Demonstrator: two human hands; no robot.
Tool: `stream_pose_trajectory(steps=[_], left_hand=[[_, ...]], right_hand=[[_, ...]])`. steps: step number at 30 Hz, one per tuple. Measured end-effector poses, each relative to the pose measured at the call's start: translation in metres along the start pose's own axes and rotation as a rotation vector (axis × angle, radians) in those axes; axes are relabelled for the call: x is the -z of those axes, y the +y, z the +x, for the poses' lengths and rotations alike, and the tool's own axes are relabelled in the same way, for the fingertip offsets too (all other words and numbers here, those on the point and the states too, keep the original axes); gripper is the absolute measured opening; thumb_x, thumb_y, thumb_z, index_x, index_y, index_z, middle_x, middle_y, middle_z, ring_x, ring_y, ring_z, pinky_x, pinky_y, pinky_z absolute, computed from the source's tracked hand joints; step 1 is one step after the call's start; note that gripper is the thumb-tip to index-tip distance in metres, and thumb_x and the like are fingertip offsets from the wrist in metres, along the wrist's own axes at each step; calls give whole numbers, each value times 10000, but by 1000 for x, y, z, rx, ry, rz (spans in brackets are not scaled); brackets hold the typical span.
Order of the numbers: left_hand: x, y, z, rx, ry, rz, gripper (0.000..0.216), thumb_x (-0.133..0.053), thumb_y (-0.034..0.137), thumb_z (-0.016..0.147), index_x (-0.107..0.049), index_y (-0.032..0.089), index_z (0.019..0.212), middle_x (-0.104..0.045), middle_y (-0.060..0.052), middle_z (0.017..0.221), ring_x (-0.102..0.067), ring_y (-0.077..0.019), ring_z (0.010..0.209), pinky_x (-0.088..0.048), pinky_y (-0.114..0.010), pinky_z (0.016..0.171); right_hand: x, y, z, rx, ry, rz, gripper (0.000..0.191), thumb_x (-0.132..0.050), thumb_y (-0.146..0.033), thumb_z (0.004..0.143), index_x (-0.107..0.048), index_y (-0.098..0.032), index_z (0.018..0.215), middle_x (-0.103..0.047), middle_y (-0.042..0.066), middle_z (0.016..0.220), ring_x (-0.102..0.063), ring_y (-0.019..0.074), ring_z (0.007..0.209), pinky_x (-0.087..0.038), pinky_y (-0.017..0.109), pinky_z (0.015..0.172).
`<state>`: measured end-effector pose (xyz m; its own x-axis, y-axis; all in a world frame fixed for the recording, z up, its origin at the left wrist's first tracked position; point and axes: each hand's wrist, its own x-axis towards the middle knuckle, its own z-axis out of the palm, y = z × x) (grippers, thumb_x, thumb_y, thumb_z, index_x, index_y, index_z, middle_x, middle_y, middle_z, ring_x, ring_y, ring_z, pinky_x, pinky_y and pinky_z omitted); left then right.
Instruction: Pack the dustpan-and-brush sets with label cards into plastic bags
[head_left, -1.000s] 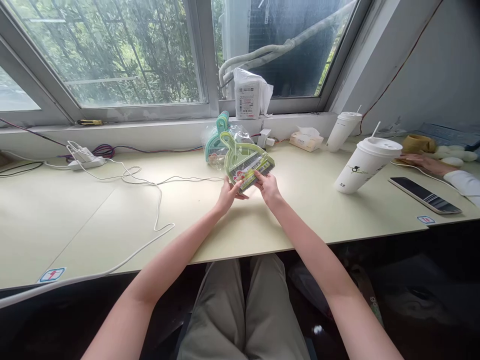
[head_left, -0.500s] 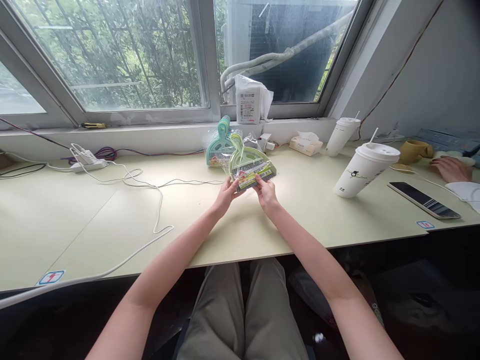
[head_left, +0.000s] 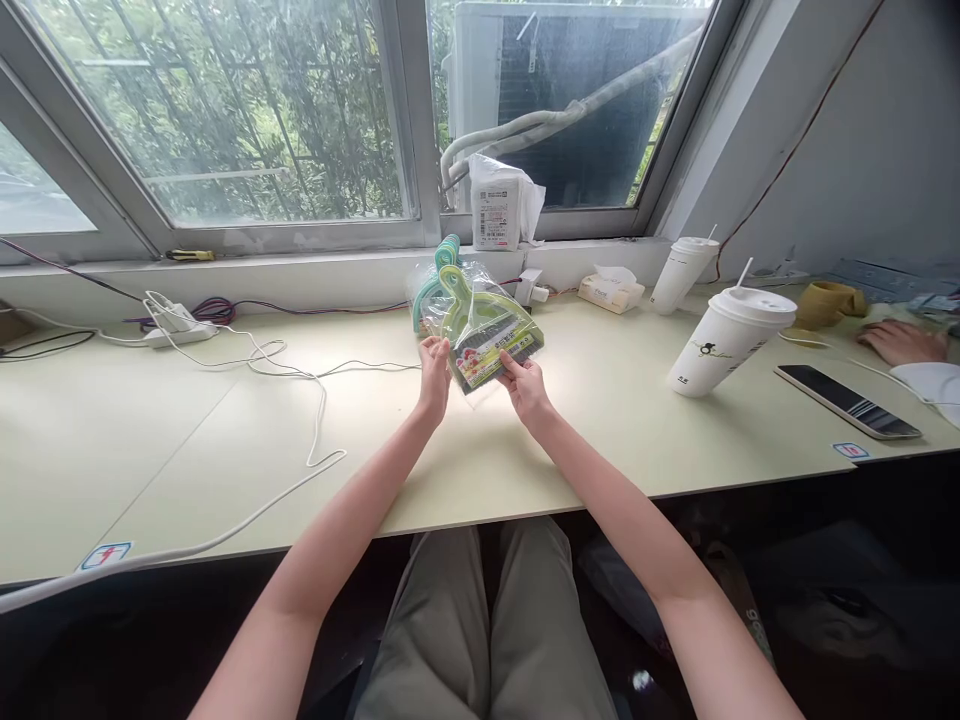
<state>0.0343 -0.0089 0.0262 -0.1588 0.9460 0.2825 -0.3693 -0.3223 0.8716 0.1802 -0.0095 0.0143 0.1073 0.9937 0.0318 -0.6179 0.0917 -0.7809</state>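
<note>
A small green dustpan and brush set [head_left: 489, 335] in a clear plastic wrapper is held up over the pale table [head_left: 360, 450], tilted, with its handle pointing away from me. Along the dark bristles runs a printed label. My left hand [head_left: 435, 375] pinches the wrapper at the left edge. On the lower right, my right hand [head_left: 526, 385] grips the set, thumb over the label. Right behind it stand several similar teal sets [head_left: 448, 250], partly hidden by the one I hold.
White cables and a power strip [head_left: 180, 332] lie on the left. To the right are two lidded white cups [head_left: 731, 340], a tissue pack [head_left: 611, 288], a phone [head_left: 847, 400] and a yellow mug [head_left: 829, 302]. Another person's hand [head_left: 904, 342] rests at the far right.
The dustpan set has shifted slightly left and turned, its handle now further left. My left hand has moved from the lower edge up to the left side of the wrapper.
</note>
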Motion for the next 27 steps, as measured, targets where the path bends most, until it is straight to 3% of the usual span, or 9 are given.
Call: stream_pose_trajectory(steps=[4,6,10,18,23,27], left_hand=[[-3,3,1,-64,132,-156,302,-509,428,899,-526,242,1137,-611,-39,1212,-567,-179,1157,-452,-324,987],[-6,5,-2,-5,143,-206,353,-452,470,919,-552,242,1168,-619,-42,1233,-557,-193,1189,-445,-338,1010],[-15,3,-11,203,38,-289,500,-436,583,893,-557,216,1210,-655,-73,1195,-581,-240,1173,-475,-381,986],[-14,2,-17,99,-109,-122,477,-666,400,767,-514,232,1187,-660,-54,1163,-611,-233,1120,-493,-379,957],[-16,-2,-19,170,-197,-65,435,-665,351,762,-528,214,1151,-647,-69,1192,-587,-234,1156,-462,-393,998],[-12,-4,-14,82,-172,45,384,-655,347,755,-567,198,1098,-665,-68,1145,-586,-243,1143,-453,-376,995]], right_hand=[[-4,4,-3,-38,-90,-47,257,-824,-265,661,-666,-150,828,-749,61,855,-707,243,940,-599,396,871],[-6,6,-5,-30,-98,-51,279,-833,-277,644,-671,-148,831,-751,66,874,-706,248,944,-598,405,872],[-9,6,-8,42,-36,-4,289,-823,-291,648,-666,-156,851,-749,60,923,-698,240,967,-592,396,886],[-7,4,-6,71,24,26,246,-778,-267,691,-652,-170,879,-737,54,966,-685,225,1000,-593,369,879],[-6,1,-7,87,34,29,282,-777,-267,694,-648,-167,924,-728,69,1006,-673,226,1035,-580,360,904],[-9,-2,-10,97,39,14,288,-764,-272,706,-636,-182,949,-721,57,1029,-669,219,1041,-580,357,903]])
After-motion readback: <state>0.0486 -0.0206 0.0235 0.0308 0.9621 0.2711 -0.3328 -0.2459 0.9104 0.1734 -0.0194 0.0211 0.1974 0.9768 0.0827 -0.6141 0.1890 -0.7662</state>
